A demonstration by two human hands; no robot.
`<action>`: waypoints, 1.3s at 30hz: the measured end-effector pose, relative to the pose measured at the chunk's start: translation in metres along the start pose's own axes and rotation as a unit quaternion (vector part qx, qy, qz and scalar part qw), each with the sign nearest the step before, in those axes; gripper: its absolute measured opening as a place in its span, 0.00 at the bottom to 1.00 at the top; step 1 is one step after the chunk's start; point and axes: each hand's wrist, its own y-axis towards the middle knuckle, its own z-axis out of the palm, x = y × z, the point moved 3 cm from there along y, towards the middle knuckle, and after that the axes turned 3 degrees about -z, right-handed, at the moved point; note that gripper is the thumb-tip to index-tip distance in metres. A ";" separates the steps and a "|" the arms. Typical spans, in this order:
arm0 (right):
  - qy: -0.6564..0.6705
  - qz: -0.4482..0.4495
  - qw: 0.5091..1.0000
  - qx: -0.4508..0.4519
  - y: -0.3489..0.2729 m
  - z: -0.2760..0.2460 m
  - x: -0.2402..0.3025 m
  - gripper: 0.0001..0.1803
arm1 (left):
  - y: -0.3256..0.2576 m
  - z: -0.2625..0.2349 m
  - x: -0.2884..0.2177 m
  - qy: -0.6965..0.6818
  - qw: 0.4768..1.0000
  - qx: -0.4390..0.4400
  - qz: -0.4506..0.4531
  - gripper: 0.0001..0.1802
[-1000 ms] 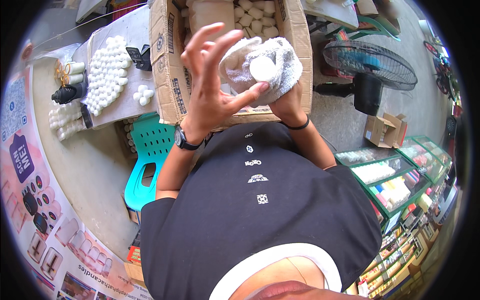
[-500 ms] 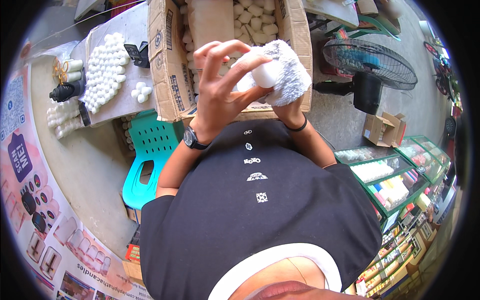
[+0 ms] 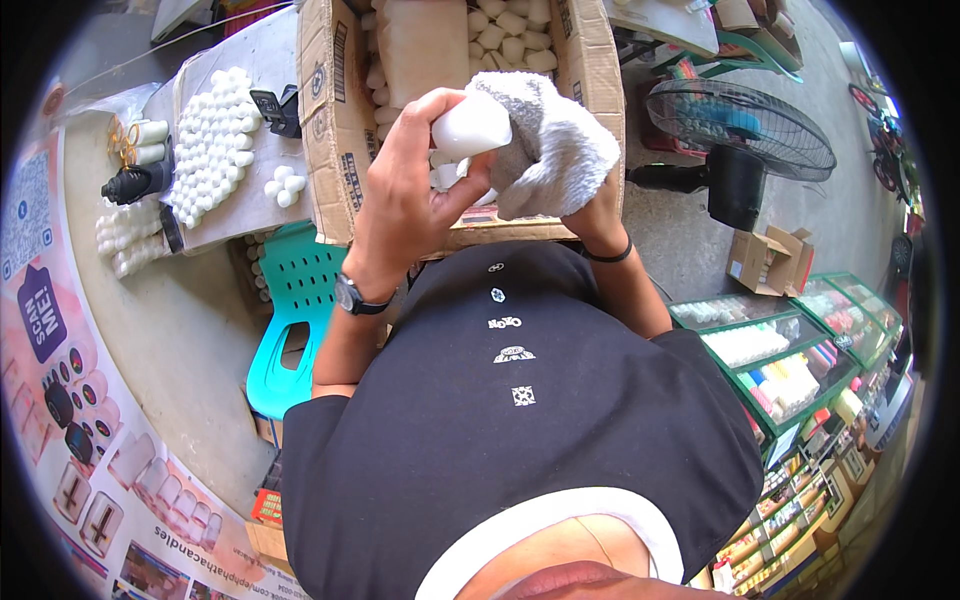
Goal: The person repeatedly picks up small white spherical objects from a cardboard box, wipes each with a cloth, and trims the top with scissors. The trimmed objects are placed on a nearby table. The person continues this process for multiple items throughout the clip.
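Observation:
My left hand grips a white cylindrical candle above an open cardboard box. My right hand is wrapped in a white-grey cloth that presses against the candle's right side. The box holds several more white candles and a tan paper bag. A black watch sits on my left wrist and a dark band on my right.
A tray of white round candles lies on the table at left with a black tool and candle rolls. A teal plastic chair stands below it. A black fan and green shelves of goods are at right.
My left hand's fingers closed around the candle and the cloth-wrapped right hand shifted right and over it; both hands rose slightly above the box.

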 end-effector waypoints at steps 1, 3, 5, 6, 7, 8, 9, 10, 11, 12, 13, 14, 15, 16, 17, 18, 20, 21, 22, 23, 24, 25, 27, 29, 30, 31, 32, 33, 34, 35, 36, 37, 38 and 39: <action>0.092 0.018 0.996 -0.011 -0.001 0.002 0.001 0.21 | 0.003 -0.004 -0.003 0.035 0.999 0.008 0.015 0.24; 0.039 0.001 0.999 0.013 0.001 0.009 0.008 0.20 | 0.006 -0.008 -0.005 0.103 0.993 0.024 0.045 0.24; -0.041 -0.063 0.997 0.034 0.011 0.016 0.018 0.19 | 0.006 -0.006 -0.004 0.069 0.997 0.031 0.003 0.25; -0.047 -0.054 0.997 0.042 0.012 0.017 0.019 0.20 | 0.006 -0.005 -0.004 0.052 0.998 0.034 -0.017 0.25; -0.052 -0.046 0.996 0.051 0.014 0.017 0.020 0.21 | 0.006 -0.006 -0.003 0.063 0.998 0.031 -0.010 0.24; -0.057 -0.037 0.996 0.060 0.015 0.017 0.020 0.22 | 0.006 -0.006 -0.003 0.073 0.997 0.028 -0.002 0.23; -0.030 0.033 0.998 0.039 0.011 0.017 0.012 0.22 | 0.006 -0.006 -0.001 0.084 0.996 0.025 0.006 0.21; -0.023 0.020 0.999 0.012 0.009 0.021 0.013 0.21 | 0.005 -0.004 0.000 0.094 0.995 0.013 0.010 0.21; -0.016 0.007 1.000 -0.015 0.008 0.029 0.013 0.20 | 0.003 -0.001 0.002 0.103 0.995 0.002 0.015 0.20; -0.010 -0.006 0.999 -0.043 0.006 0.034 0.012 0.20 | 0.001 0.002 0.005 0.113 0.993 -0.009 0.019 0.19; 0.011 0.015 0.998 -0.055 0.005 0.035 0.006 0.15 | 0.000 0.004 0.009 0.109 0.994 -0.001 0.021 0.22; -0.020 -0.022 0.997 -0.064 0.007 0.037 0.005 0.16 | -0.002 0.007 0.014 0.106 0.994 0.007 0.022 0.24; -0.051 -0.059 0.994 -0.074 0.009 0.038 0.003 0.16 | -0.002 0.008 0.016 0.102 0.994 0.016 0.023 0.27; -0.082 -0.095 0.989 -0.084 0.011 0.041 0.002 0.16 | -0.003 0.009 0.014 0.102 0.994 0.015 0.039 0.27; -0.048 -0.076 0.988 -0.128 0.013 0.040 -0.002 0.13 | -0.004 0.012 0.012 0.102 0.993 0.015 0.055 0.26; 0.034 -0.014 0.991 -0.125 0.016 0.038 -0.005 0.12 | -0.005 0.015 0.008 0.102 0.992 0.014 0.071 0.26; 0.052 0.003 0.988 -0.143 0.016 0.031 -0.008 0.12 | -0.003 0.019 0.005 0.027 0.999 -0.030 0.028 0.18; 0.049 -0.011 0.989 -0.143 0.012 0.029 -0.009 0.12 | -0.003 0.020 0.008 -0.022 0.998 -0.049 -0.016 0.16; 0.046 -0.026 0.988 -0.142 0.009 0.028 -0.008 0.13 | -0.003 0.021 0.010 -0.070 0.993 -0.068 -0.059 0.14; 0.180 0.034 0.970 -0.160 0.005 0.029 -0.009 0.16 | 0.001 0.022 0.009 -0.104 0.987 -0.100 -0.063 0.12; 0.113 0.008 0.984 -0.140 0.006 0.028 -0.003 0.16 | 0.002 0.021 0.012 -0.135 0.984 -0.093 -0.066 0.11; 0.045 -0.018 0.992 -0.120 0.008 0.027 0.002 0.17 | 0.003 0.019 0.016 -0.165 0.980 -0.084 -0.070 0.11; -0.017 -0.044 0.994 -0.095 0.008 0.029 0.009 0.20 | 0.005 0.016 0.020 -0.212 0.971 -0.065 -0.084 0.10; -0.035 -0.018 0.996 -0.080 0.007 0.031 0.012 0.18 | 0.007 0.016 0.021 -0.185 0.979 -0.045 -0.072 0.10; -0.045 -0.005 0.996 -0.073 0.008 0.031 0.014 0.18 | 0.008 0.016 0.021 -0.172 0.982 -0.034 -0.066 0.11; -0.042 -0.014 0.997 -0.067 0.013 0.031 0.015 0.14 | 0.008 0.017 0.020 -0.174 0.983 -0.034 -0.057 0.10; -0.023 -0.005 0.997 -0.078 0.017 0.031 0.016 0.13 | 0.008 0.020 0.017 -0.176 0.983 -0.034 -0.048 0.10; -0.003 0.004 0.996 -0.088 0.022 0.032 0.016 0.12 | 0.008 0.023 0.014 -0.177 0.983 -0.034 -0.039 0.10; 0.016 0.012 0.995 -0.101 0.026 0.031 0.015 0.11 | 0.010 0.025 0.007 -0.177 0.983 -0.037 -0.038 0.10; -0.002 -0.034 0.996 -0.082 0.029 0.028 0.009 0.11 | 0.008 0.027 0.018 -0.181 0.982 -0.012 -0.052 0.09; 0.022 -0.030 0.992 -0.118 0.028 0.025 0.003 0.11 | 0.006 0.029 0.028 -0.186 0.980 0.013 -0.065 0.09; 0.045 -0.026 0.987 -0.153 0.028 0.022 -0.003 0.11 | 0.006 0.029 0.028 -0.221 0.972 0.018 -0.078 0.09; 0.068 -0.023 0.980 -0.187 0.027 0.019 -0.006 0.11 | 0.007 0.027 0.025 -0.256 0.962 0.023 -0.092 0.09; 0.118 -0.004 0.974 -0.195 0.028 0.017 -0.007 0.10 | 0.006 0.027 0.024 -0.290 0.951 0.027 -0.106 0.09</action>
